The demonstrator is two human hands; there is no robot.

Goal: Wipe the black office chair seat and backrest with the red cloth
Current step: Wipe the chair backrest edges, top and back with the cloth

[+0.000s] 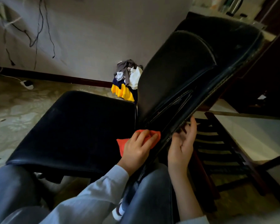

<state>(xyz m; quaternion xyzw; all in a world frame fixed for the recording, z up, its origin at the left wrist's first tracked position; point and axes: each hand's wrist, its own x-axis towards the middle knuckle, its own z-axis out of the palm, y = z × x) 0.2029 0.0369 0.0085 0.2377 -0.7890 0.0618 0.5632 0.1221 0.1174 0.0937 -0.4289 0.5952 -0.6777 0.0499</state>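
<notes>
Both your hands work low: left hand [138, 148] fingers spread, pressing the red cloth [128, 143] beneath them onto the backrest [176, 75]; right hand [183, 141] open-fingered beside its edge.

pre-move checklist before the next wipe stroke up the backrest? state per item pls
1. Red cloth under left hand, pressed at the backrest base: ok.
2. Right hand steadying the backrest side edge, fingers behind it: ok.
3. Path up the backrest front free of objects: ok.
4. Seat free of objects: ok.
5. Cloth clean enough: cannot tell.
6. Seat already wiped: cannot tell.
</notes>
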